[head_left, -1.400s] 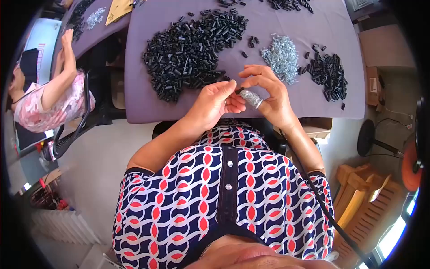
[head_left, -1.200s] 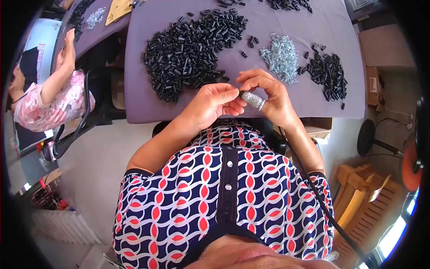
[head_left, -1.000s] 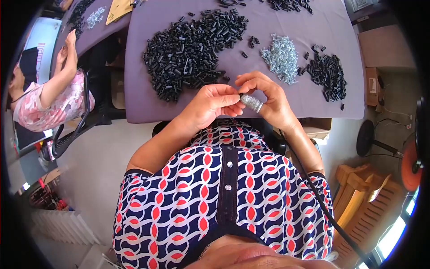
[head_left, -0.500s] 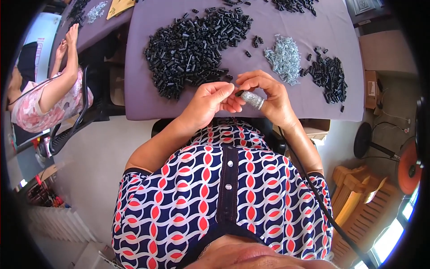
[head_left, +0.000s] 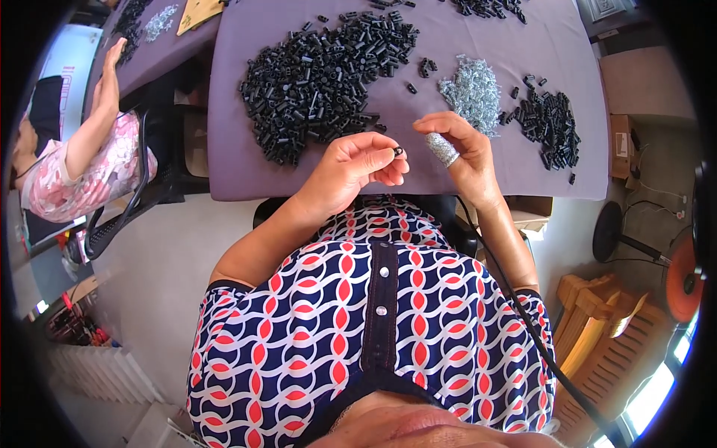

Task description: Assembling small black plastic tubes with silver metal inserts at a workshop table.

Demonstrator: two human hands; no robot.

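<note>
Above the table's near edge, my left hand [head_left: 357, 164] pinches a small black plastic piece [head_left: 398, 151] between thumb and forefinger; its end pokes out past the fingertips. My right hand [head_left: 467, 153] is a short way to the right of it, thumb and fingers apart with nothing seen between them. Silvery wrapping [head_left: 442, 149] covers the right thumb. Beyond my left hand spreads a large heap of short black tubular pieces [head_left: 321, 82]. Just past my right hand lies a pile of small shiny metal parts [head_left: 472, 93], too fine to make out singly.
A smaller heap of black pieces [head_left: 549, 131] lies on the right of the purple-grey cloth-covered table [head_left: 515, 168]. Another person [head_left: 89, 160] sits at a second table on the left. A black cable [head_left: 515, 299] runs past my right arm. Cardboard boxes [head_left: 635, 86] stand at the right.
My right hand has drawn away from my left, and its fingers have parted. The black piece stays in my left hand. At the left, the other person's arms have shifted.
</note>
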